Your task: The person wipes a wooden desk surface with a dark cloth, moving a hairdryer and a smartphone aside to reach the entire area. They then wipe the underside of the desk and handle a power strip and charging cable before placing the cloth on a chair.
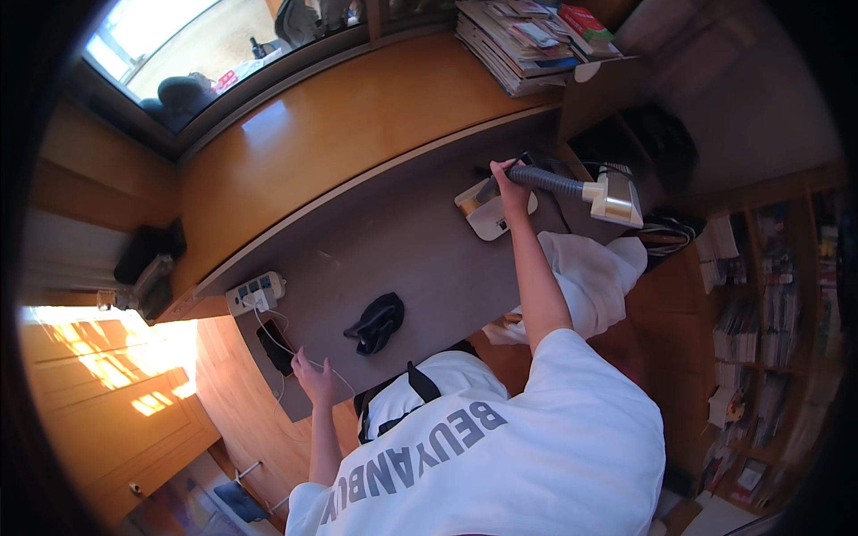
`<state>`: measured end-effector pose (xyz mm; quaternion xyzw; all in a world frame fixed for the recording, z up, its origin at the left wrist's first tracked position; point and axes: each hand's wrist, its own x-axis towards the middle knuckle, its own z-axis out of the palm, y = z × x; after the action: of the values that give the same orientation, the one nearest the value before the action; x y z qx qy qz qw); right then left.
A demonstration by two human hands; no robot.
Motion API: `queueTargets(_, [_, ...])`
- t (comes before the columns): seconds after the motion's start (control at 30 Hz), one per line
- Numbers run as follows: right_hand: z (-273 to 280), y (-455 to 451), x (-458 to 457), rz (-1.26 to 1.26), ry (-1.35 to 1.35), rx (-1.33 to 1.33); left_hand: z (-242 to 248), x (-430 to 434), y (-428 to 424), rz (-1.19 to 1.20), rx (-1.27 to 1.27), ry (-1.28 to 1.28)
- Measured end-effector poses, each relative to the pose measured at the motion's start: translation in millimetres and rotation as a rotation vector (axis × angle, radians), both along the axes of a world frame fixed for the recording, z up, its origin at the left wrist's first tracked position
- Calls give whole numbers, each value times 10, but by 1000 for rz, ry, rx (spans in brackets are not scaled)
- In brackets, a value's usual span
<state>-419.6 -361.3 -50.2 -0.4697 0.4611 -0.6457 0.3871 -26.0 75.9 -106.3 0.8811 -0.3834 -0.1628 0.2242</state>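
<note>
My right hand (511, 184) is at the ribbed flexible neck of a desk lamp (546, 181), above its white base, with the fingers curled near the neck's lower end. The lamp's head points off to the right. At the desk's left end, my left hand (314, 378) has its fingers apart beside a white charging cable (288, 348) and a black smartphone (275, 347). Between the hands a crumpled dark cloth item (377, 323) lies on the grey desk (429, 268). A white power strip (256, 293) with a plug in it sits beyond the phone.
Behind the desk runs a raised wooden ledge (348, 107) with a stack of books and papers (516, 50) at its right end. White fabric (590, 275) hangs at the desk's right edge. Full bookshelves (757, 321) stand further right. Dark cables lie behind the lamp.
</note>
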Motion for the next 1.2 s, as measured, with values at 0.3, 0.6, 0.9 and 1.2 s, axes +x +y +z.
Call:
queueTargets(0.3, [1296, 429, 324, 41, 208, -109, -23, 338, 916, 304, 13, -121])
queueTargets(0.6, [2871, 207, 1808, 161, 70, -395, -215, 764, 1482, 409, -50, -107])
queueTargets(0.9, [3110, -119, 3911, -4, -175, -668, -259, 1110, 2182, 589, -39, -92])
queueTargets(1.2, [1708, -197, 4948, 82, 215, -381, -446, 968, 2807, 867, 53, 11])
